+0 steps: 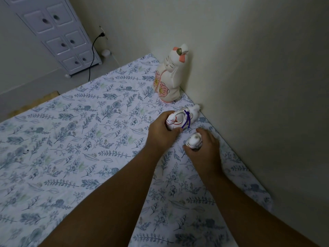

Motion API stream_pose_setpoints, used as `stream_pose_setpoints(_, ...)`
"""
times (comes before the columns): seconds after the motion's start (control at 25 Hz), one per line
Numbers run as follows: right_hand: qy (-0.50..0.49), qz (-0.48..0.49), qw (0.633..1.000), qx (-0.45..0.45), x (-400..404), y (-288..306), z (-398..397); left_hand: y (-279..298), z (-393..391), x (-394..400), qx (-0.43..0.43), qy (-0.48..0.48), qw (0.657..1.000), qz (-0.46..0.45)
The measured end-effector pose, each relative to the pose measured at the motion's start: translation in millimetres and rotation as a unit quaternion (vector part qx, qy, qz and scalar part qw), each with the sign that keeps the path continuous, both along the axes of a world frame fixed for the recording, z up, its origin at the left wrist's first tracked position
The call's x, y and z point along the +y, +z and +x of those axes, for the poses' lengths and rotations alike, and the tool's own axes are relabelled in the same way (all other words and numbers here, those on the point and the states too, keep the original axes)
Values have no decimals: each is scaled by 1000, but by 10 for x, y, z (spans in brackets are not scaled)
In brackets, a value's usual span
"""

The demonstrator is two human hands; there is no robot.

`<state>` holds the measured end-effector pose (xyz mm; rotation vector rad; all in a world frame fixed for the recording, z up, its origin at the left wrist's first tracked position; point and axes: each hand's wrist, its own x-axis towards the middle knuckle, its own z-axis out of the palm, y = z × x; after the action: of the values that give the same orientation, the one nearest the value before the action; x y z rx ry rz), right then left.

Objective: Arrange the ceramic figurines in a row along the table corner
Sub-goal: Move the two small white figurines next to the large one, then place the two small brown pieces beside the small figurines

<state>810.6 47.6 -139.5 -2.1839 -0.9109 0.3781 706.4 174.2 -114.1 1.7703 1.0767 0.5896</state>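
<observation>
Ceramic, white and glossy, three figurines sit close together along the right edge of the table (53,143), where its floral cloth of blue-grey leaves and sprigs meets the wall (249,86). No container shows anywhere on the surface; each piece rests on the cloth or in a hand.

Tallest is the rabbit figurine (170,75), upright in the far right corner, just beside the wall. It has folded ears, a pink bow with a small gold bell on its head, and two pink blossoms with yellow centres painted down its front.

Nearer along the same edge lies the horse figurine (183,118), long and low, with red line markings and a purple cord tied round its middle. The left hand (160,132) is closed around its near end, thumb below and fingers over the top.

Nearest is the small figurine (194,140), rounded, white with faint grey and gold marks; its shape is hard to make out. The right hand (204,148) cups it from behind, fingers curled round it.
</observation>
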Motion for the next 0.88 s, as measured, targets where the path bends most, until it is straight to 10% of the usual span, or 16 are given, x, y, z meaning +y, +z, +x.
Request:
stream_pose_setpoints(0.24, 15, -41, 999, 3, -21, 190, -77, 178, -285, -160, 59, 47, 993, -88)
stream_pose_setpoints(0.52, 178, -34, 974, -134, -216, 680, -1169, 504, -1848, -764, 217, 66, 972, 56)
stream_pose_setpoints(0.88, 518, -140, 838, -103, -441, 672, -3479, 743, -4351, -1814, 296, 210, 931, 30)
